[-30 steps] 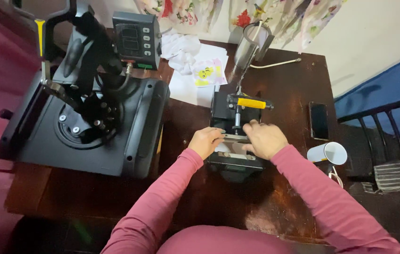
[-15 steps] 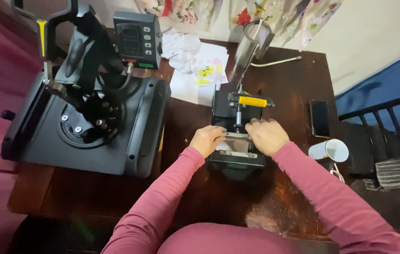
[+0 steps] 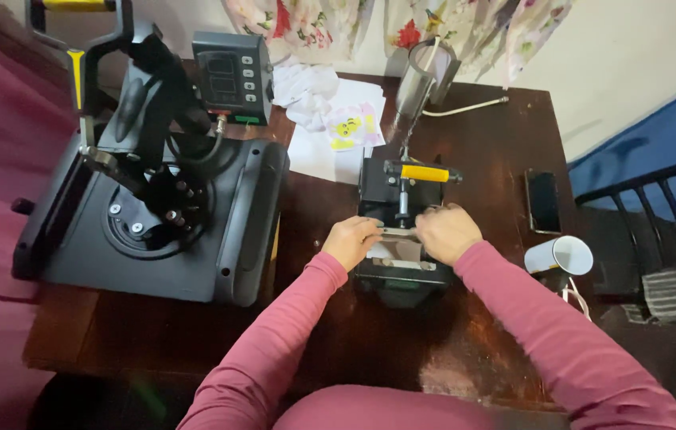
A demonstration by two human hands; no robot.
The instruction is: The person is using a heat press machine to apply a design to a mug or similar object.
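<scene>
Two machines stand on the dark wooden table [image 3: 505, 151]. At the far left is a big black flat heat press [image 3: 155, 215] with its upper arm lifted and a control box [image 3: 233, 68] at its back. Just right of it, near the wall, lie some white printed papers [image 3: 336, 127] with yellow pictures. In the middle stands a small black mug press [image 3: 401, 231] with a yellow-handled lever [image 3: 424, 172] on top, and behind it a grey cylinder-shaped heating sleeve [image 3: 425, 76] with a cable.

The left hand [image 3: 351, 240] is at the left side of the mug press, fingers curled and pinching the edge of a pale sheet or band that sits in the opening of the press. The right hand [image 3: 449, 232] is on the right side of the same opening, fingers bent down and gripping that piece too; what exactly it is, I cannot tell.

Further right a black phone [image 3: 544, 201] lies flat, and a white mug [image 3: 559, 256] lies on its side at the table edge, near a dark chair [image 3: 648, 215].
</scene>
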